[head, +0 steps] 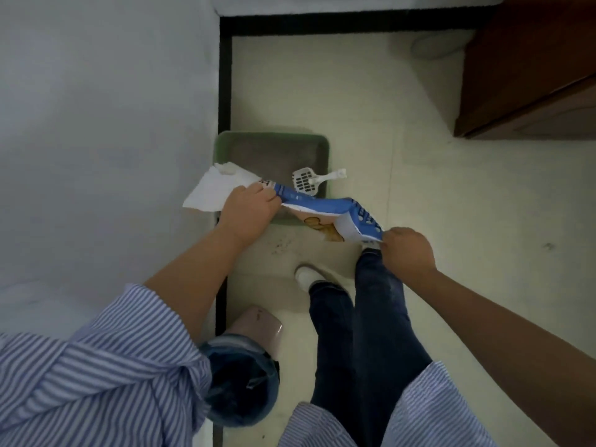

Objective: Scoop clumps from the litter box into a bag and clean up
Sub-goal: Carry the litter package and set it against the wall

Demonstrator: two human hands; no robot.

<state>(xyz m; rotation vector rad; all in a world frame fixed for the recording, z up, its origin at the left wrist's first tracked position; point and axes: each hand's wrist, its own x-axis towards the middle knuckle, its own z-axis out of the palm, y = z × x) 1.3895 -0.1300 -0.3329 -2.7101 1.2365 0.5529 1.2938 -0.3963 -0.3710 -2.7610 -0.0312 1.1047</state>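
We stand over the litter box (325, 156), which sits on the floor against the wall, and stretch a blue printed bag (325, 209) between our hands above its near edge. Our left hand (248, 209) has its fingers curled round one end of the bag, a white paper towel (211, 191) sticking out from the same grip; our right hand (408, 250) pinches the opposite corner. To do this well, we judge we should pull the mouth wide and keep it low over the box, so that nothing spills onto the floor, where a few dark specks (280, 245) already lie near our shoe. The box holds grey litter, with the white slotted scoop (308, 182) lying across its right rim, untouched; we cannot make out any clumps. What the bag holds is hidden. A bin (240, 382) lined with dark blue plastic stands by our left side, its contents too dark to tell.
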